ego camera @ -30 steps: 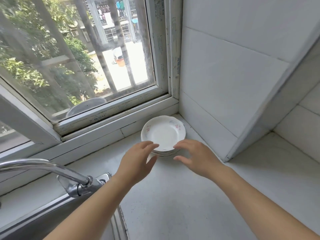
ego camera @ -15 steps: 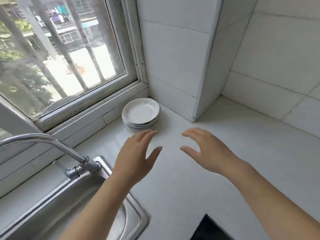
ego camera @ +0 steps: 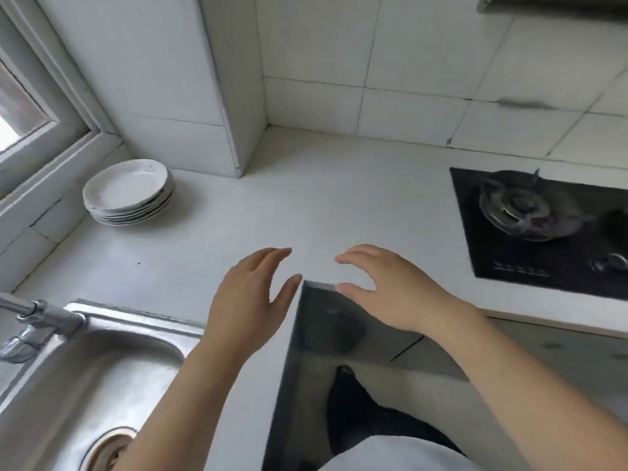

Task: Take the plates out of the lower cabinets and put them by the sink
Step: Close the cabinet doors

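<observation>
Now the plates sat in a neat stack of glossy white china, round and shallow with wavy rims. They were on the matt white counter beyond the sink, tucked into the corner under the window frame. The sink was brushed steel with rounded corners, and the tap was a dull metal tube over its left side. Well to the sink's right lay a black glass hob with a round steel burner. Both hands hovered over the counter edge just right of the sink, apart and holding nothing. The left hand had straight fingers and a spread thumb; the right hand had loosely bent fingers. Since half a second before, the hands had drawn back from the stack. The view had swung right, leaving the plates farther off and bringing the hob into sight.
</observation>
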`<state>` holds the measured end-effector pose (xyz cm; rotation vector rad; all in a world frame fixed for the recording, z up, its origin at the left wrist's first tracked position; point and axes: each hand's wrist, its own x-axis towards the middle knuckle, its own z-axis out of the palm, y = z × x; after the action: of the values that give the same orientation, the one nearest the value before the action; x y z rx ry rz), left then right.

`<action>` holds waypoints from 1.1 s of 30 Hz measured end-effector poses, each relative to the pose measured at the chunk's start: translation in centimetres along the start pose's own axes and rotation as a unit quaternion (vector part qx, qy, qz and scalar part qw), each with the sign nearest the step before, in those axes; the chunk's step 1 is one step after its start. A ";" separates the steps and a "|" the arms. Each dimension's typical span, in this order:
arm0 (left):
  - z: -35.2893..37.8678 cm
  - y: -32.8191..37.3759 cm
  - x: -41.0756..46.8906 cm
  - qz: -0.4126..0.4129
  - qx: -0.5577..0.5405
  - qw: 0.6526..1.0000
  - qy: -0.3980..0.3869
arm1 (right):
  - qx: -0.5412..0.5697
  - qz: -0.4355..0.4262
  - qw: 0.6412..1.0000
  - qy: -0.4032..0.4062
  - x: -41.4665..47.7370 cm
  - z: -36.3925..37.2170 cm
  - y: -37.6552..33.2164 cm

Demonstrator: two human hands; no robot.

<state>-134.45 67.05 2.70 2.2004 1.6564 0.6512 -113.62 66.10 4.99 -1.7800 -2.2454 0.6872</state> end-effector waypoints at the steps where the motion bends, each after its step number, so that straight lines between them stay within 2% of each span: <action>1: 0.6 1.2 -0.3 0.019 -0.005 1.000 -0.019 | 0.007 0.018 1.000 0.010 -1.7 -0.2 0.8; 7: 4.2 7.6 -0.1 0.123 -0.023 0.988 -0.089 | 0.053 0.131 0.984 0.106 -10.2 -1.2 6.0; 12: 8.3 15.6 -0.1 0.225 -0.036 0.964 -0.135 | 0.067 0.216 0.959 0.173 -18.4 -2.5 10.9; 17: 13.5 25.1 -2.0 0.313 -0.044 0.930 -0.188 | 0.073 0.291 0.928 0.222 -27.8 -3.4 16.3; 25: 24.1 43.2 -7.9 0.404 -0.047 0.873 -0.268 | 0.098 0.380 0.876 0.279 -44.7 -4.9 27.0; 29: 29.7 52.7 -11.8 0.464 -0.050 0.829 -0.308 | 0.088 0.421 0.855 0.290 -53.1 -5.6 32.6; 33: 34.1 59.6 -14.7 0.500 -0.049 0.793 -0.346 | 0.084 0.470 0.819 0.319 -59.9 -6.5 36.5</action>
<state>-71.08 36.95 1.16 2.6414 0.0263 0.0562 -63.79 16.47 1.42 -2.4730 -0.7779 0.2920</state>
